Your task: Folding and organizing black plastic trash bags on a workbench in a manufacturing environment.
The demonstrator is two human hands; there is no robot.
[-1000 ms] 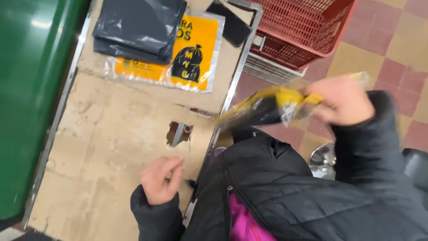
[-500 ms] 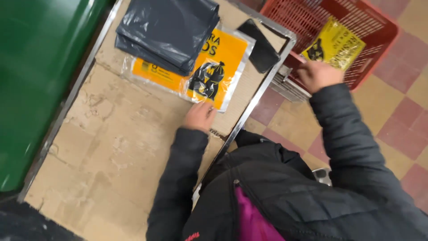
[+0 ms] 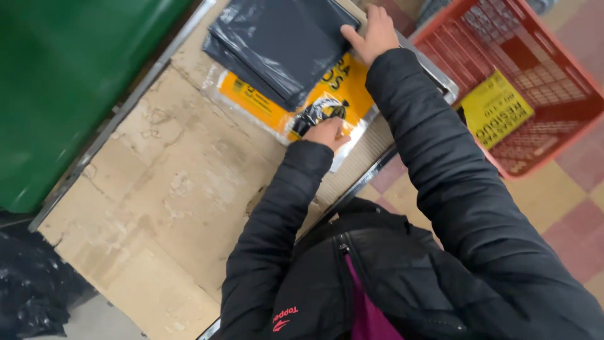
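Both arms reach forward over the table in black padded sleeves. The left hand point(image 3: 327, 132) lies palm down with its fingers pressed flat on the yellow printed packet point(image 3: 296, 104), at the packet's near edge; whether it grips the edge or merely presses on it cannot be told from here. The right hand point(image 3: 371, 31) stretches further out, fingers spread and laid against the far corner of the stack of dark grey folded bags point(image 3: 283, 44) — open, touching the stack rather than closed around it. That stack sits on top of the yellow packet, covering most of its upper part, so only the near and right-hand portions of the packet show. Packet and stack lie at the far end of a worn, cardboard-coloured table top point(image 3: 145, 201), scuffed and cracked, framed by a metal rim point(image 3: 119, 113). To the left of the table stands a large green surface point(image 3: 63, 82), and a crumpled black plastic bag point(image 3: 31, 289) lies at the lower left. To the right, just beyond the table's edge, a red wire basket point(image 3: 566, 75) rests on a floor of red and cream tiles point(image 3: 566, 208) — inside it lies another yellow packet point(image 3: 497, 113), flat on the mesh bottom.
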